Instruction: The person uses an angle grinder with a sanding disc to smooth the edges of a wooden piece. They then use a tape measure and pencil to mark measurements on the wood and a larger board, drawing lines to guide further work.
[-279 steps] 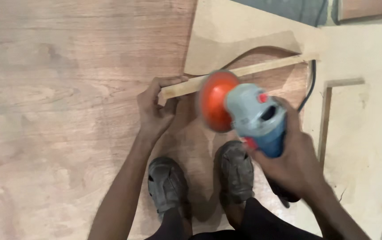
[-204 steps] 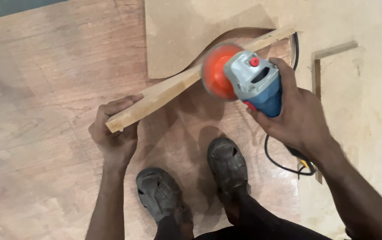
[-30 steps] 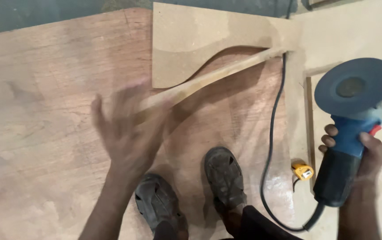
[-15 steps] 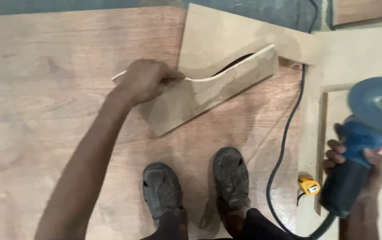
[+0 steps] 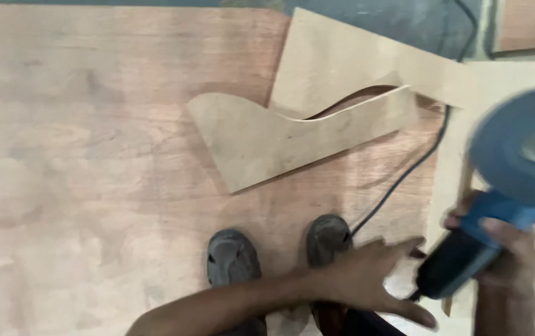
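My right hand [image 5: 505, 249] grips the dark handle of a blue angle grinder [image 5: 510, 180], disc end raised at the right edge of view. My left hand [image 5: 367, 277] is empty with fingers spread, reaching across my body toward the grinder's handle. A curved cut piece of light fibreboard [image 5: 292, 140] lies flat on the plywood floor sheet [image 5: 93, 155], away from both hands. Behind the piece lies the larger board [image 5: 342, 59] with a matching curved cut-out.
My two feet in dark sandals [image 5: 233, 258] stand on the plywood just below the curved piece. The grinder's black cord [image 5: 404, 177] trails across the floor past my right foot. A pale board [image 5: 460, 149] lies at the right.
My left hand let go of the curved piece, which now lies flat, and swung back right toward the grinder. The right hand still holds the grinder.
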